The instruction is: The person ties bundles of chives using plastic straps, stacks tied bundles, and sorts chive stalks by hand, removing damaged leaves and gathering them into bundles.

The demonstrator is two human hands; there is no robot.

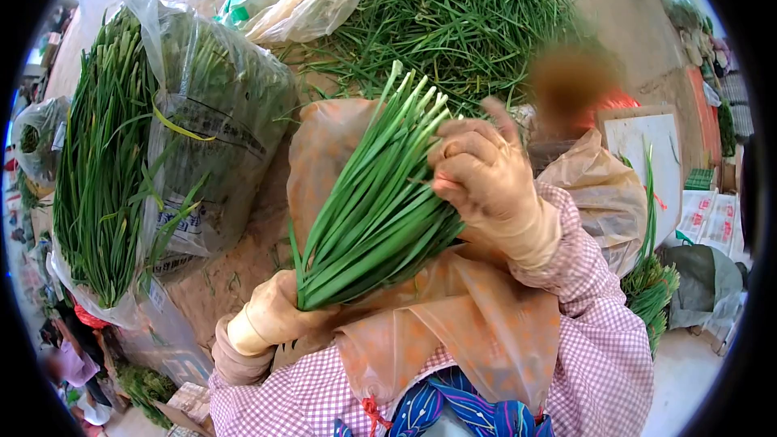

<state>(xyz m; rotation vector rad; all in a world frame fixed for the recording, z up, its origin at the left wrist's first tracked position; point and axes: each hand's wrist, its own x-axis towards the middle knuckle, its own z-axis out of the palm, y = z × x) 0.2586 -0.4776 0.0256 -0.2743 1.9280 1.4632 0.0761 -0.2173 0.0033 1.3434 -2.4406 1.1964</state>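
A thick bunch of garlic chives (pixel 380 202) lies slantwise across my lap, its pale cut stems pointing up and away and its dark green leaves toward me. My left hand (pixel 283 309) is wrapped round the leafy end at the lower left. Over the right side of the bunch, close to the pale stems, is my right hand (pixel 481 174). Its fingers are curled together with one finger raised; what they pinch, if anything, is hidden. Under the bunch a translucent orange-patterned plastic apron (pixel 453 316) covers my front.
A large heap of loose chives (pixel 461 16) lies ahead. At the left stands a clear plastic bag (pixel 227 129), with packed chives (pixel 105 162) beside it. Crumpled plastic bags (pixel 316 4) lie at the top. A white-topped box (pixel 643 162) is at the right. A person in purple (pixel 77 368) is far lower left.
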